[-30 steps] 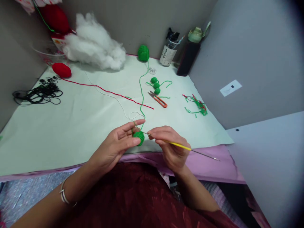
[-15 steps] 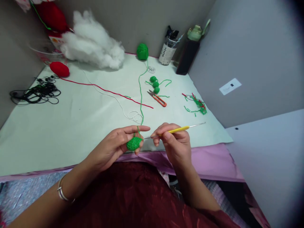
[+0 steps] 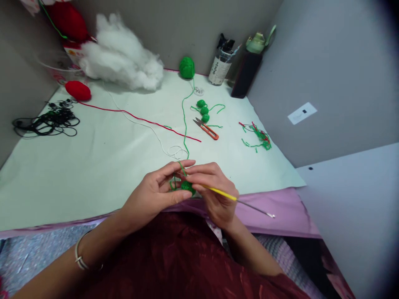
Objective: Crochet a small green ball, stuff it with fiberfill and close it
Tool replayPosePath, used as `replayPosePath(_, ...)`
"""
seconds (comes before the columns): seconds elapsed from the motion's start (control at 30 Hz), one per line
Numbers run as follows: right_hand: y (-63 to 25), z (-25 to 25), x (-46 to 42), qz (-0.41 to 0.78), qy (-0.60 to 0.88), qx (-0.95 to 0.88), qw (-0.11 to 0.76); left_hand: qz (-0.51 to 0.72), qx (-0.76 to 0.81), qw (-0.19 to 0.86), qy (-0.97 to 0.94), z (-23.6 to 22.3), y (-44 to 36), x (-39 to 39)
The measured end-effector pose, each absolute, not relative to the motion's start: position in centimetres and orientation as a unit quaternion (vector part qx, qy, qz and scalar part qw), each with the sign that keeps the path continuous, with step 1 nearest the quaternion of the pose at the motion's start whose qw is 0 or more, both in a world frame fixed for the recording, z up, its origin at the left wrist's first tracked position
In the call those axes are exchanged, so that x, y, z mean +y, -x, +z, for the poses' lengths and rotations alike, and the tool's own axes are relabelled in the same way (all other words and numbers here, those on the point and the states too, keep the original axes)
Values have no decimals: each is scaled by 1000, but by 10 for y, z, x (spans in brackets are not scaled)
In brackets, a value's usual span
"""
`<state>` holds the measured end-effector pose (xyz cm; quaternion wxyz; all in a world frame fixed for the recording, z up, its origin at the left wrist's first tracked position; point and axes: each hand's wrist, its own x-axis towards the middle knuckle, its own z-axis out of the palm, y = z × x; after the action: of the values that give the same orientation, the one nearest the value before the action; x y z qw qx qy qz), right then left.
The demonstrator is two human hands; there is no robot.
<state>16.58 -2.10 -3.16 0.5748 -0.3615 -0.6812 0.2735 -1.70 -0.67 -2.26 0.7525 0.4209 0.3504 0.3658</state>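
My left hand (image 3: 160, 187) pinches a small green crocheted ball (image 3: 187, 187) between its thumb and fingers near the table's front edge. Green yarn (image 3: 184, 120) runs over the left index finger and back across the table to a green yarn ball (image 3: 187, 67). In my right hand (image 3: 215, 193) is a crochet hook (image 3: 222, 192) with a yellow grip, its rear end pointing down to the right. The working tip lies at the green piece, mostly hidden by the fingers of both hands, which almost touch.
Orange thread snips (image 3: 209, 130) lie beyond my hands, beside several small green crocheted balls (image 3: 204, 111). Yarn scraps (image 3: 262, 139) are at right, black cord (image 3: 59, 120) and a red yarn ball (image 3: 78, 90) at left. White stuffing (image 3: 124, 58), a pen cup (image 3: 220, 68) and a bottle (image 3: 248, 70) stand behind.
My right hand has moved left, close against my left hand. The hook's rear end has swung from pointing up-right to down-right. The crocheted ball has turned and shifted slightly right.
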Motion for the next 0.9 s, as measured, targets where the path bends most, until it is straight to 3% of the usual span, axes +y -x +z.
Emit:
replayPosePath(0.47,-164,-34,-18,331,379,-600,622,371,380,702,-475,-16,14,-5)
replayPosePath(0.9,-171,-41,-10,527,321,-498,609,404,404,591,-570,-13,15,-2)
